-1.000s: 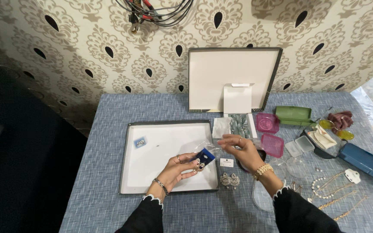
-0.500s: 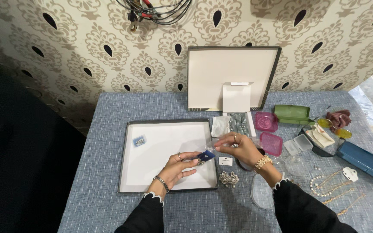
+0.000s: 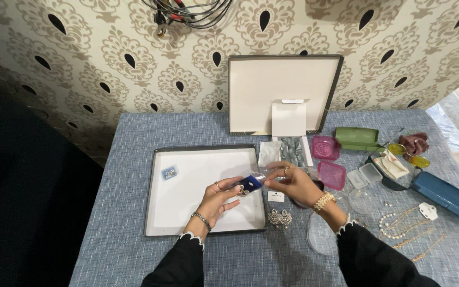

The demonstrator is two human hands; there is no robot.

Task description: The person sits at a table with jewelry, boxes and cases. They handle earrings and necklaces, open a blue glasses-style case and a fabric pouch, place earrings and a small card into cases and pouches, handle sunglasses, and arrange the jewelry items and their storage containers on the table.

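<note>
A small blue earring card [image 3: 251, 184] with a gold earring hanging from it is held between the thumb and fingers of the left hand [image 3: 219, 199], at the centre of the frame, above the lower right corner of a shallow white-lined tray [image 3: 203, 223]. The left grip is closed on the card. A clear plastic sleeve [image 3: 265, 174] is pinched at its edge by the fingertips of the right hand [image 3: 293, 183], just right of the card; the right grip is closed on the sleeve. The card's upper right corner meets the mouth of the sleeve; whether it is inside cannot be told.

In the upper left of the tray a second small blue card with an earring [image 3: 169, 172] is seen lying flat. On the counter [image 3: 134, 133], just below the right hand, a small white tag [image 3: 275, 196] and a pair of silver dome earrings [image 3: 279, 217] are found, touching each other or nearly so.

Against the patterned wall the box lid [image 3: 256, 90] is stood upright. To the right of centre two pink plastic lids [image 3: 331, 175], a green spectacle case [image 3: 357, 138], a blue spectacle case [image 3: 444, 195] and yellow-lensed glasses [image 3: 418, 160] are noted. Pearl and gold chains [image 3: 407, 234] lie at the lower right.
</note>
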